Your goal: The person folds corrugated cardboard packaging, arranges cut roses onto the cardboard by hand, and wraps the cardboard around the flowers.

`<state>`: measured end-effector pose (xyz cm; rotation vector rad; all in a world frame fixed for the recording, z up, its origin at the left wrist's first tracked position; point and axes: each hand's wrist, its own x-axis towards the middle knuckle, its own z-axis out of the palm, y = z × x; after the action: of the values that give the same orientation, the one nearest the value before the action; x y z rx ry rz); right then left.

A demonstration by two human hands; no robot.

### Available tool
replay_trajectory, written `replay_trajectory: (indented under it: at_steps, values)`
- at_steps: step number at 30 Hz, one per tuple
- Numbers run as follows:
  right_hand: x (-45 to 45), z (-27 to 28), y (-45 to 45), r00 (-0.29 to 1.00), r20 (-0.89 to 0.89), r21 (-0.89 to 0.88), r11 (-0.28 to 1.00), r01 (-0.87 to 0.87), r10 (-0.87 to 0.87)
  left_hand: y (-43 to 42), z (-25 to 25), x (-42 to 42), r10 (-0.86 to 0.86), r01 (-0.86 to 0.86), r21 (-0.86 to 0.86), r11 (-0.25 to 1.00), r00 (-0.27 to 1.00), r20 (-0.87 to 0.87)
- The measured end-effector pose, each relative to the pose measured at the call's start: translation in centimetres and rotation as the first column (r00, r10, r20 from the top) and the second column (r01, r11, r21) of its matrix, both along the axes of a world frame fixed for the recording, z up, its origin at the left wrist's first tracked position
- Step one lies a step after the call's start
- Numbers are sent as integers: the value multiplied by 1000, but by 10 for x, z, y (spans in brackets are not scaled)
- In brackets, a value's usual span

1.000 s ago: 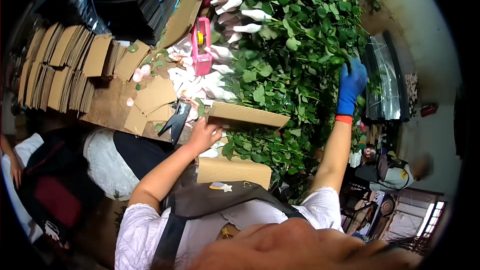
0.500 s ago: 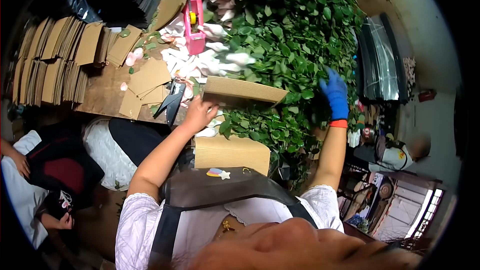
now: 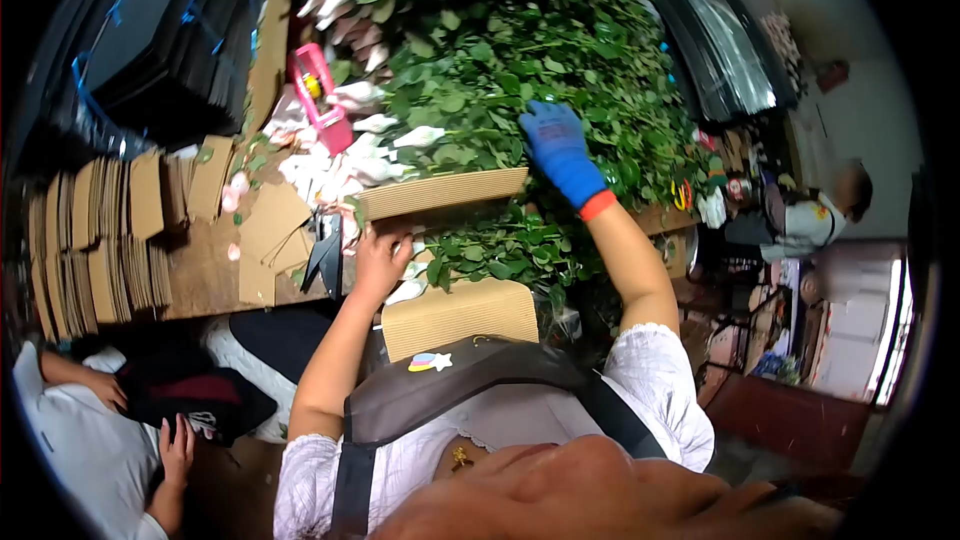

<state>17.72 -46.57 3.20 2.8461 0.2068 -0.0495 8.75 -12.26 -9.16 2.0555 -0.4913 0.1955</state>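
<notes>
My left hand (image 3: 385,258) is bare and pinches the lower left edge of an upright flap of corrugated cardboard (image 3: 445,193). My right hand (image 3: 560,145), in a blue glove with a red cuff, lies palm down on green leafy stems (image 3: 610,50), its fingers slightly apart. Beyond the flap, a flower head in white netting (image 3: 420,137) points left. More leafy stems (image 3: 500,245) with white-wrapped heads (image 3: 406,292) lie between the flap and the near corrugated panel (image 3: 460,318).
A pink tape dispenser (image 3: 322,105), black scissors (image 3: 324,255) and loose cardboard pieces (image 3: 270,225) lie to the left. Stacked cardboard (image 3: 110,215) and black sheets (image 3: 165,40) stand farther left. One person (image 3: 95,445) sits at lower left; another person (image 3: 810,220) is at right.
My right hand has moved left across the leaves, closer to the cardboard flap. My left hand keeps its place at the flap's edge. The view has turned, and the person at lower left has moved their hands.
</notes>
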Motion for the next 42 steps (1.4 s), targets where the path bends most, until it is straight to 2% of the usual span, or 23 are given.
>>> replay_trajectory:
  at_steps: [2,3,4,7,8,11,12,15,16,17,19,21,23,25,27,29,32,33,35,37,39,42]
  values:
    - [-4,13,5,995,92,61,998,27,-32,2,-1,1,-19,20,15,1000,999,-41]
    - [-4,24,9,990,135,90,996,26,-38,2,-3,1,-16,16,21,1000,1000,-6]
    - [-7,38,12,962,274,140,990,-21,-19,1,0,1,-21,21,16,1000,999,-38]
    - [-3,73,15,893,447,202,966,-160,55,0,5,1,-27,28,23,999,997,-66]
    - [1,80,15,908,413,185,969,-163,74,1,6,0,-25,27,28,999,998,-65]
    - [13,99,-1,795,584,168,933,-318,165,2,-1,2,-31,31,28,999,1000,2]
    - [11,111,1,731,663,202,901,-383,162,0,4,1,-19,19,-3,1000,999,-48]
    - [12,113,2,799,581,270,889,-369,155,0,4,-1,-2,6,57,998,997,-75]
    - [13,111,-2,836,538,385,851,-356,106,0,7,0,-11,13,44,999,999,-43]
    - [11,114,-5,781,616,380,830,-409,102,0,6,0,-12,12,26,1000,1000,-1]
    - [4,128,-4,657,746,354,770,-531,111,-1,3,1,-9,8,-11,1000,998,-62]
    - [1,120,-4,757,653,546,712,-441,-32,-1,-10,1,-3,3,22,1000,1000,-6]
    - [-2,90,-22,905,425,456,872,-180,-35,0,-24,-2,60,-59,97,994,998,-7]
    - [0,65,-43,901,431,339,917,-213,50,0,-18,-4,69,-71,83,994,997,23]
    - [-4,58,-46,916,400,483,853,-199,-12,-1,-10,-3,50,-48,81,996,998,-24]
    - [-8,63,-28,915,403,492,849,-192,-26,-1,-8,-3,41,-42,83,996,999,8]
    - [-12,69,-6,949,307,419,905,-68,-71,-1,-32,-1,30,-31,91,995,1000,3]
    - [-8,65,-6,962,271,376,923,-83,-24,-3,-45,2,17,-20,104,994,999,29]
    - [-1,49,-16,981,188,278,955,-99,47,-3,-38,0,30,-33,87,996,999,38]
    - [3,39,-12,1000,5,140,990,30,-31,-3,-36,1,22,-24,69,997,999,25]
    - [5,21,-20,998,-64,59,998,32,-29,-3,-33,0,33,-35,97,995,999,23]
    - [11,-2,-30,977,-137,5,986,166,-163,-3,-24,-1,52,-50,128,990,999,-10]
